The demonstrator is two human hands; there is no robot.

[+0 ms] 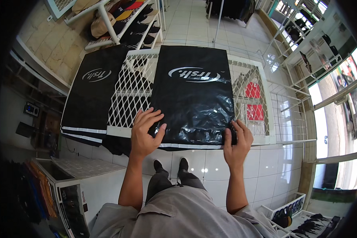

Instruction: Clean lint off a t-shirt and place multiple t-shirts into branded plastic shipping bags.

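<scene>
A glossy black plastic mailer bag [193, 104] with a silver logo lies flat on a white metal mesh table [131, 104]; a white strip runs along its near edge. My left hand [145, 131] rests at the bag's lower left edge, fingers spread. On its lower right corner lies my right hand [238, 142], thumb and fingers on either side of the corner; whether they pinch the plastic I cannot tell. Several more black mailer bags [92, 89] with the same logo lie stacked at the table's left end. Dark material hangs over the near edge between them.
Red packaged items [253, 99] show through the mesh on the right. A white rack of caps [134, 23] stands beyond the table's far left. A wire grid rack [291, 116] adjoins the right side. A white cabinet [101, 184] is at the lower left, shelves with goods [303, 220] lower right.
</scene>
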